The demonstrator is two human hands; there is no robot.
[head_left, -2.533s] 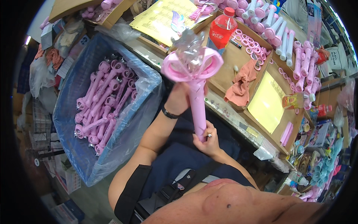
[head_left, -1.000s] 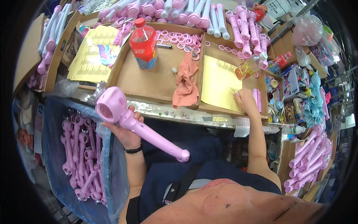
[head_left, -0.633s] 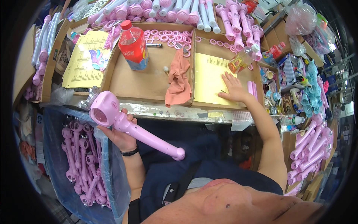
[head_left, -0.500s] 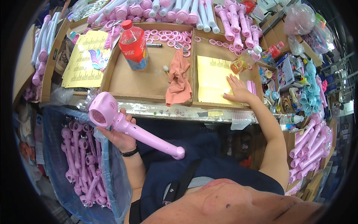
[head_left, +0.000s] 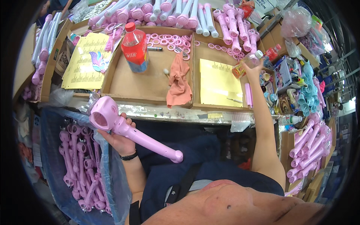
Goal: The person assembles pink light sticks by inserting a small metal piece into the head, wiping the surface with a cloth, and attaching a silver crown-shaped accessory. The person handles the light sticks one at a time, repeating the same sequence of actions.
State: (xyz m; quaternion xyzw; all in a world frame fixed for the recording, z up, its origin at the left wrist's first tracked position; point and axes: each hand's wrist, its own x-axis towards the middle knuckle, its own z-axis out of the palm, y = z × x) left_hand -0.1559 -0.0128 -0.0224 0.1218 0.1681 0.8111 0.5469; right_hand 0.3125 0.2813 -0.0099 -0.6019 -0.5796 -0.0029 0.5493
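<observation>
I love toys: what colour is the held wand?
The wand is pink, as the head view shows.

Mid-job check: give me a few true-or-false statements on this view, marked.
1. The left grip holds a pink wand. True.
2. The right grip is at a white-capped bottle. True.
3. Both grips hold the pink wand. False: only the left grip does.
4. The orange cloth lies right of the big red-capped bottle. True.
5. The big red-capped bottle lies on its side. False: it stands upright.

Left hand (head_left: 119, 141) curled (held low), right arm (head_left: 264, 135) stretched forward
</observation>
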